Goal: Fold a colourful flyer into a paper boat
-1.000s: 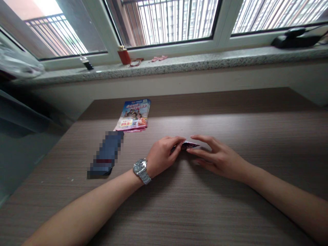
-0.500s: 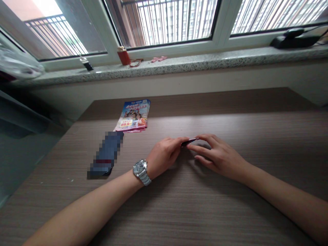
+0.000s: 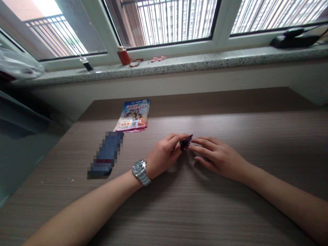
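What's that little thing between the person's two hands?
In the head view, a small piece of glossy pink-and-dark paper lies between the left hand and the right hand, pinched at the left hand's fingertips.

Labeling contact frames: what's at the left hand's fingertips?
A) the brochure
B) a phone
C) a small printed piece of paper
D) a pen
C: the small printed piece sits against the fingertips of the left hand, beside the right hand, while the brochure lies apart on the desk.
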A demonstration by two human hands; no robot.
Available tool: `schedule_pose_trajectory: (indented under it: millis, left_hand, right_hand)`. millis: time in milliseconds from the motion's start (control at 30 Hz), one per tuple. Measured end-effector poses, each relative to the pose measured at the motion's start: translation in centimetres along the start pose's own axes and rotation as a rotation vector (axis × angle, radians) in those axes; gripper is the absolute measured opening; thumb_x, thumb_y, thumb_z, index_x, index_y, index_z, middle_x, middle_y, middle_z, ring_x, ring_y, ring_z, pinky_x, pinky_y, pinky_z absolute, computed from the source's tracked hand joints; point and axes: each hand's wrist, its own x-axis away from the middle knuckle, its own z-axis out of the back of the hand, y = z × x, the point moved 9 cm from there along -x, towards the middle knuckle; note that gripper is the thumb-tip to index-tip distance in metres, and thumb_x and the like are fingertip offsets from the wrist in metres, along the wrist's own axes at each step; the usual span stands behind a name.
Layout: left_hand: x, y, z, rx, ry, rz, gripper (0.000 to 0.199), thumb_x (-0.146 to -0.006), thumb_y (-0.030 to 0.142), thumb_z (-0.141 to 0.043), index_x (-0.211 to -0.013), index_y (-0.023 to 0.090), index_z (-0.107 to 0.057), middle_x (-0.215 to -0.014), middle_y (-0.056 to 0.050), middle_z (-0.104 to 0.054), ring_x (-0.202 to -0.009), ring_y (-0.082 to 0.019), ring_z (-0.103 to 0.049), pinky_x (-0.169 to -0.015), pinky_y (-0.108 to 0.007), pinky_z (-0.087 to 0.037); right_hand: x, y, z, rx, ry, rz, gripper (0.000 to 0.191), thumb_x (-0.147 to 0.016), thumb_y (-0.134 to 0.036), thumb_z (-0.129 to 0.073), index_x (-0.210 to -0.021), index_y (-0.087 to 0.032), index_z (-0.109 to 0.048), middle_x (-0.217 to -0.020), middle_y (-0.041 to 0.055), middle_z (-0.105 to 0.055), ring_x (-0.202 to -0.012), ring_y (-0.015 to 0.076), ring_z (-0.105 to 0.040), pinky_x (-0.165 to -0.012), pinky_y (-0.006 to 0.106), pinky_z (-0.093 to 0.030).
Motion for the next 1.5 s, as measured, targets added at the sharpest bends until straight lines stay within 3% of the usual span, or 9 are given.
schedule_pose_trajectory:
  millis: [167, 333, 600, 800, 1167, 1333, 1500]
  left_hand:
    - [-0.1, -0.2, 0.0, 0.043, -0.011, 0.045, 0.051, -0.090, 0.004, -0.050, -0.138, 0.022, -0.054, -0.120, -0.008, -0.062, -0.099, -0.015, -0.064, -0.091, -0.027, -0.053]
    - [-0.1, -0.5, -0.2, 0.145, -0.020, 0.101, 0.040, -0.092, 0.007, -0.050, -0.129, 0.021, -0.059, -0.117, -0.008, -0.059, -0.087, -0.012, -0.066, -0.083, -0.024, -0.057]
    - [0.1, -0.5, -0.6, 0.322, -0.021, 0.131, 0.030, -0.093, 0.012, -0.053, -0.122, 0.019, -0.056, -0.119, -0.009, -0.060, -0.089, -0.012, -0.069, -0.083, -0.025, -0.060]
    - [0.2, -0.3, -1.0, 0.366, -0.071, 0.129, 0.047, -0.090, 0.007, -0.054, -0.135, 0.022, -0.053, -0.123, -0.010, -0.060, -0.089, -0.012, -0.067, -0.081, -0.024, -0.058]
    - [0.3, -0.8, -1.4, 0.600, -0.090, 0.201, 0.026, -0.095, 0.015, -0.053, -0.120, 0.017, -0.058, -0.123, -0.010, -0.065, -0.096, -0.014, -0.068, -0.087, -0.027, -0.056]
    - [0.1, -0.5, -0.8, 0.694, -0.068, 0.213, 0.020, -0.098, 0.022, -0.053, -0.114, 0.017, -0.063, -0.132, -0.011, -0.062, -0.115, -0.019, -0.064, -0.094, -0.028, -0.055]
    - [0.1, -0.8, -0.8, 0.662, -0.028, 0.208, 0.017, -0.097, 0.029, -0.059, -0.104, 0.016, -0.068, -0.129, -0.012, -0.062, -0.122, -0.021, -0.061, -0.098, -0.032, -0.055]
  right_hand:
    - [0.0, 0.0, 0.0, 0.017, -0.011, 0.003, 0.042, -0.096, -0.024, -0.057, -0.138, -0.022, -0.054, -0.142, 0.0125, -0.057, -0.124, 0.0306, -0.056, -0.103, 0.050, -0.050]
    - [-0.1, -0.1, 0.2, 0.000, -0.002, 0.000, 0.039, -0.096, -0.024, -0.057, -0.135, -0.022, -0.056, -0.139, 0.0131, -0.059, -0.122, 0.0299, -0.057, -0.101, 0.049, -0.052]
    - [-0.3, -0.3, 0.4, -0.037, -0.004, -0.001, 0.046, -0.095, -0.023, -0.057, -0.140, -0.024, -0.054, -0.141, 0.0132, -0.059, -0.123, 0.0298, -0.059, -0.101, 0.049, -0.053]
    - [-0.1, -0.1, 0.5, -0.055, 0.015, 0.000, 0.040, -0.094, -0.022, -0.058, -0.134, -0.025, -0.059, -0.139, 0.0120, -0.062, -0.121, 0.0293, -0.062, -0.099, 0.048, -0.054]
    - [-0.3, -0.3, 1.3, -0.103, 0.043, -0.011, 0.043, -0.094, -0.019, -0.058, -0.137, -0.026, -0.055, -0.142, 0.0104, -0.060, -0.120, 0.0267, -0.064, -0.098, 0.043, -0.055]
    - [-0.2, -0.4, 1.7, -0.144, 0.075, -0.024, 0.040, -0.095, -0.018, -0.057, -0.134, -0.027, -0.055, -0.146, 0.0110, -0.057, -0.121, 0.0265, -0.064, -0.098, 0.043, -0.056]
    - [0.0, 0.3, 1.6, -0.378, 0.116, -0.109, 0.032, -0.095, -0.019, -0.056, -0.125, -0.026, -0.053, -0.143, 0.0111, -0.059, -0.124, 0.0249, -0.062, -0.099, 0.042, -0.055]
